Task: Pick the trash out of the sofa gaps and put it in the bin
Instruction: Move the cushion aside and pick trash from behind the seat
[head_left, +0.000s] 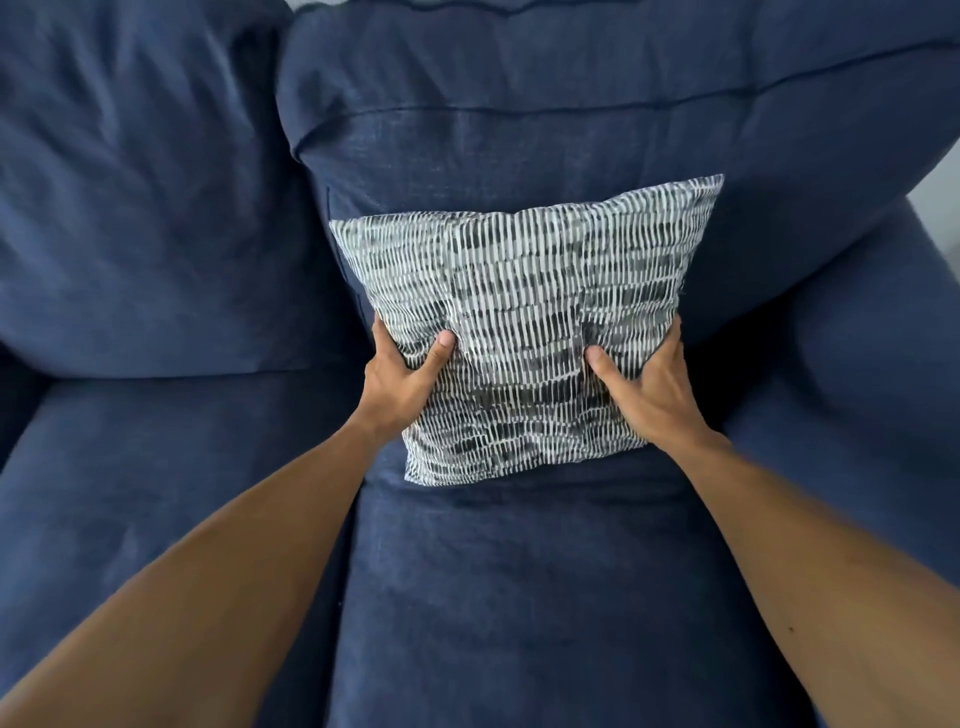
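On the blue sofa (156, 493), in front of its right-hand back cushion (519, 130), I hold a throw pillow (519, 322) with both hands. The pillow is grey and white, printed with rows of short dark dashes, and it stands nearly upright, its top leaning against the back cushion and its bottom edge touching the seat cushion (519, 597).

My left hand (402, 376) grips the pillow's left edge, thumb pressed into the front of the fabric and the other fingers wrapped out of sight behind it. My right hand (649, 387) clamps the right edge the same way, thumb dug into the front. The fabric dimples under both thumbs.

To the left sits a second back cushion (130, 208), and a dark gap (343, 545) runs between the two seat cushions below my left forearm. The sofa's arm (872, 364) rises at the right. I cannot see any trash; the gaps in view are dark folds, and no bin shows in this view.
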